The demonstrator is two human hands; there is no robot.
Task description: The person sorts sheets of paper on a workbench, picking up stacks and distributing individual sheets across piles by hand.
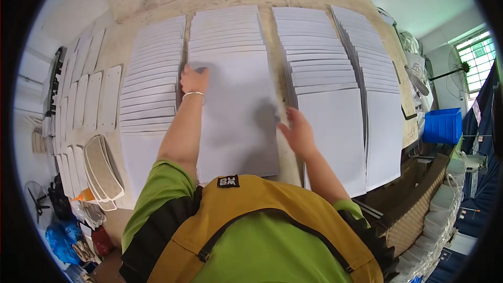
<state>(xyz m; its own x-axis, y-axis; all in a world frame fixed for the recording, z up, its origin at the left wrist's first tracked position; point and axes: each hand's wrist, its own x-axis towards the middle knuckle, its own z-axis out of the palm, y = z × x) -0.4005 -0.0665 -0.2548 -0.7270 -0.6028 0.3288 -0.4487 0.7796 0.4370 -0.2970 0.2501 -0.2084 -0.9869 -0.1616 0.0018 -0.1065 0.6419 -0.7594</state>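
A large white sheet [238, 99] lies uppermost at the near end of the second overlapping column from the left. My left hand [195, 79], with a bracelet at the wrist, is at its left edge, fingers curled together there and the thumb toward its top face. Across from it, my right hand [297, 132] hovers beside the right edge, fingers bent and thumb apart, nothing seen in them. Shadows of both hands fall on the sheet. Behind it, the rest of the column [225, 26] steps back in narrow strips.
More staggered white sheets form a left column [152, 73] and two right columns [325, 120] [385, 131] on the wooden table [285, 63]. Pale rounded panels [110, 97] lie at far left, near a curved stack [99, 167]. A blue bin [443, 126] stands right.
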